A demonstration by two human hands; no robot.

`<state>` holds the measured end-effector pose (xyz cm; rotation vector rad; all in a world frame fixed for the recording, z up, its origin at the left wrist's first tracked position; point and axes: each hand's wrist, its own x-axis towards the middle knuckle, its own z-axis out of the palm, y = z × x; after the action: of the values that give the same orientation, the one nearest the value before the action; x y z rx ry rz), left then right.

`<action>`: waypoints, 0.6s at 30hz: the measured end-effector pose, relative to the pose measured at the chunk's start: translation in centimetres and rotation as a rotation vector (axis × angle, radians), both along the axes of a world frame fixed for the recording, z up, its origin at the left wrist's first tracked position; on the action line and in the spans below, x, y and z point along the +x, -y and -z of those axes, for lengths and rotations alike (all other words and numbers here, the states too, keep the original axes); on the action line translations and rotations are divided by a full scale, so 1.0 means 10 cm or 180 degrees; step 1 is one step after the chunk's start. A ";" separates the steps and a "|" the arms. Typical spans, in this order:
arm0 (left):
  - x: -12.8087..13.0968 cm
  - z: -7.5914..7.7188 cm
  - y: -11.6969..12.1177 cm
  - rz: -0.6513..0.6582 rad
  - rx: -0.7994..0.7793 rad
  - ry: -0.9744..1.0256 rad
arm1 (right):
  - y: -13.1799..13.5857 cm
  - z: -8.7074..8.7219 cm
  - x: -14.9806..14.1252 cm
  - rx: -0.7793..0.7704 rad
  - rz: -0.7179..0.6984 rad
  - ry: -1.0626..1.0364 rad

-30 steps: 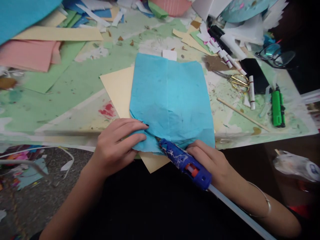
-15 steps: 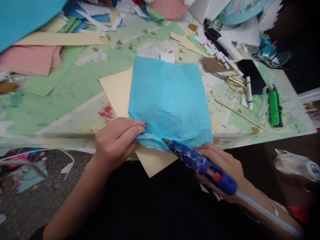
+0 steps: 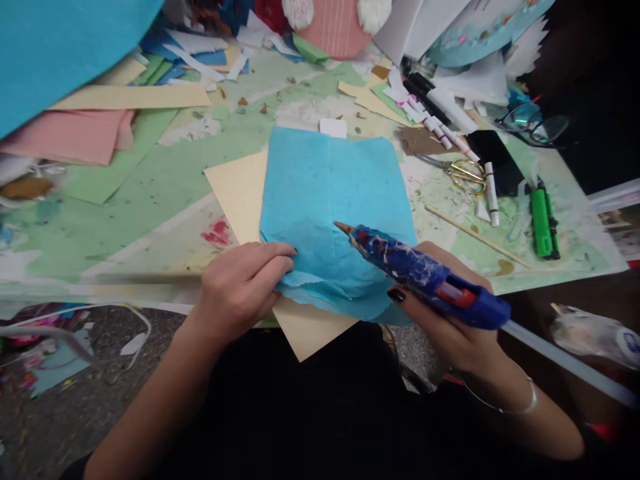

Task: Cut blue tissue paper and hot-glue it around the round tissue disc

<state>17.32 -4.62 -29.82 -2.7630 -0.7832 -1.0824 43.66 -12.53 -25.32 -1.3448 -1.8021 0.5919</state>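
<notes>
A sheet of blue tissue-like paper (image 3: 300,187) lies over a cream sheet (image 3: 237,190) at the table's front edge. Its near edge is folded and wrinkled, with a loose flap hanging toward me. My left hand (image 3: 240,287) pinches the folded lower left corner of the blue paper between thumb and fingers. My right hand (image 3: 450,313) is wrapped round a blue hot glue gun (image 3: 415,270) with a clear glue stick out of its back. The gun's nozzle points up and left, above the middle of the blue paper; whether it touches cannot be told.
Gold-handled scissors (image 3: 465,175), a wooden stick (image 3: 475,235), a black phone (image 3: 495,160), a green utility knife (image 3: 544,220) and glasses (image 3: 535,123) lie right. Paper scraps (image 3: 135,97) cover the left and back. A white cable (image 3: 135,310) hangs at lower left.
My right hand has lifted the glue gun up and away from the folded near edge, its nozzle now further up the sheet. The left hand keeps its hold on the corner.
</notes>
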 end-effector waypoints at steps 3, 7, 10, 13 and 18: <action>0.01 0.00 0.02 0.0004 -0.0186 -0.0042 | -0.13 0.01 -0.03 0.0110 -0.0051 -0.0031; 0.03 0.00 0.01 0.0040 -0.0346 0.0122 | -0.22 0.06 -0.04 0.0075 -0.0081 0.0054; 0.03 -0.03 -0.04 0.0052 -0.0352 0.0181 | -0.23 0.10 -0.03 0.0138 0.0033 0.0081; 0.01 -0.09 -0.11 0.0096 -0.0328 0.0090 | -0.25 0.13 -0.02 0.0030 0.0125 0.0074; 0.05 -0.20 -0.24 0.0196 -0.0267 0.0021 | -0.27 0.15 -0.02 -0.0079 0.0146 -0.0048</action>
<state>17.80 -2.21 -27.81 -2.8725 -0.7663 -1.0941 43.43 -9.82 -26.82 -1.3912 -1.7522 0.6002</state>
